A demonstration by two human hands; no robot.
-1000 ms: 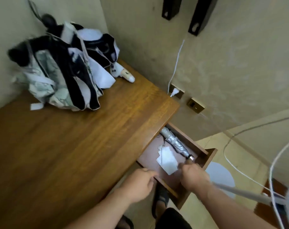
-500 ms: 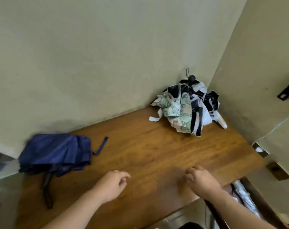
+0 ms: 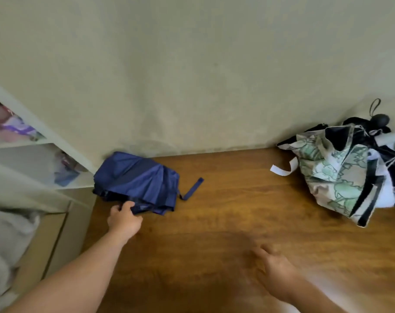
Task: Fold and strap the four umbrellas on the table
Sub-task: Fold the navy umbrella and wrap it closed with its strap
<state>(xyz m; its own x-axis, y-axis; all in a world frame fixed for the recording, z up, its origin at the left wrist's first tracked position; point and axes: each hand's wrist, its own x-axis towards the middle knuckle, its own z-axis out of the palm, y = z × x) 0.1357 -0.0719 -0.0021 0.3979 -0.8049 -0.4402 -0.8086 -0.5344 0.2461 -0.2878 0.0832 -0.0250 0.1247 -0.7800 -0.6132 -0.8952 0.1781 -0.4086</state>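
left hand [image 3: 124, 219] gripping blue umbrella [image 3: 136, 180], right hand [image 3: 275, 271] blurred above table [image 3: 225, 218]

It looks like a room in a home: a wooden table [image 3: 225, 222] stands in a corner of plain beige walls [image 3: 192, 75], with white shelves [image 3: 29, 143] of blurred belongings at the left and loose umbrellas [image 3: 341, 175] piled far right.

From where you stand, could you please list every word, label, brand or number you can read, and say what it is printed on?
None can be read.
Blue umbrella and its strap: no print visible.
Leaf-patterned umbrella: pattern only, no lettering visible.
Shelf items: too blurred to read.
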